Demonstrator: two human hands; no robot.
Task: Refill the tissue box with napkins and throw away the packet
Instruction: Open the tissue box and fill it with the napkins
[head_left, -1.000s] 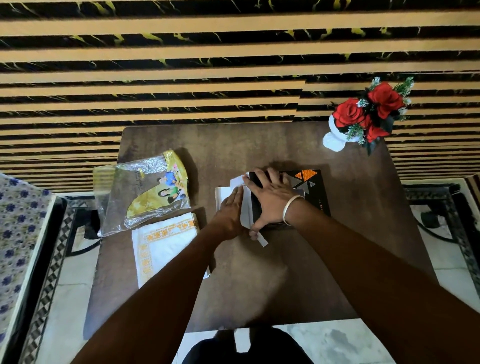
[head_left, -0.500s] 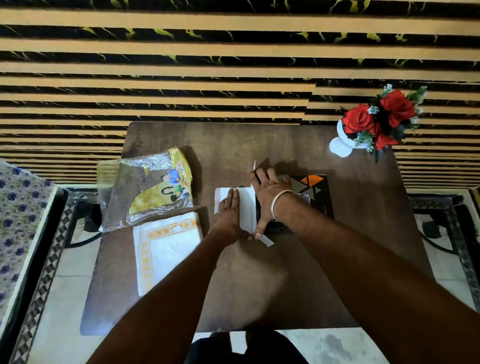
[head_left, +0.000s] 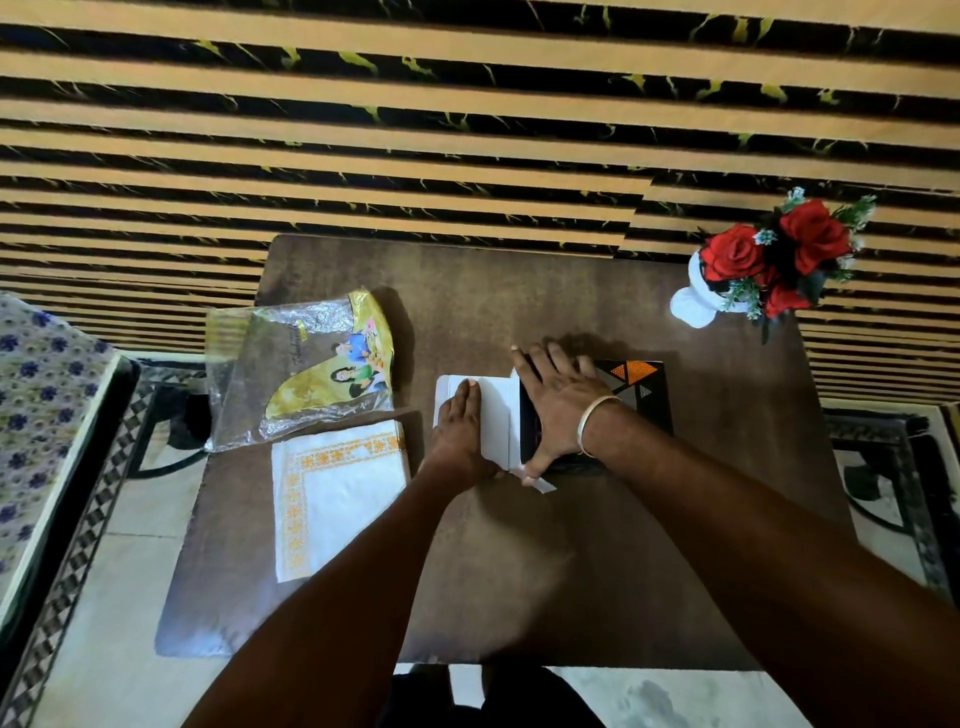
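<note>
Black tissue box (head_left: 641, 387) lies mid-table (head_left: 571, 571). Right hand (head_left: 558, 402) rests spread flat on it; left hand (head_left: 460, 431) presses flat on its open white flap (head_left: 496, 410), gripping nothing. Napkin stack (head_left: 337, 493) and empty packet (head_left: 306, 371) lie left.

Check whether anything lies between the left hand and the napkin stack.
Nothing visible does. The left hand rests on the box's white flap; bare table separates it from the napkin stack to its left.
</note>
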